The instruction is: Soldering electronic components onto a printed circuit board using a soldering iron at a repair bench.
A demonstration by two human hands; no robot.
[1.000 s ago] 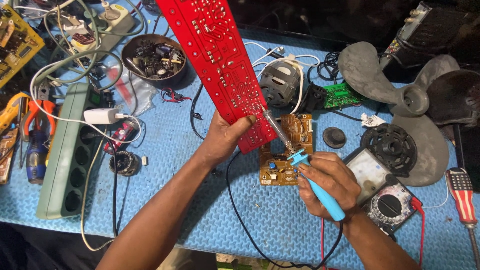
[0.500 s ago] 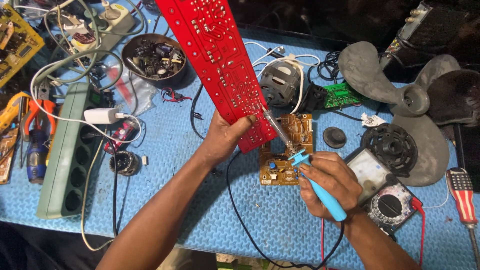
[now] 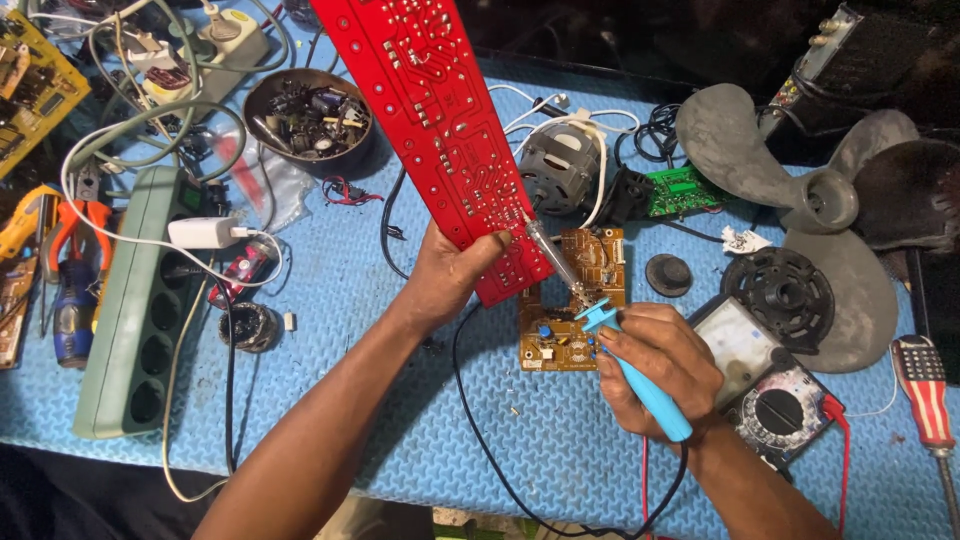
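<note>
While our left hand (image 3: 445, 275) clamped the near end of the long red circuit board (image 3: 440, 130), thumb pressed over its face, the board's long axis ran up and away from that grip. Our right hand (image 3: 655, 365) was wrapped shut around the blue soldering iron (image 3: 640, 375), whose tip met the board's lower edge just right of the left grip. A small brown circuit board (image 3: 575, 300) lay beneath, on the blue mat (image 3: 330, 330).

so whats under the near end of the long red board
A small brown circuit board lies on the blue mat partly beneath the red circuit board, which the left hand holds. The brown board's left upper corner is covered; whether the two touch cannot be told.
</note>
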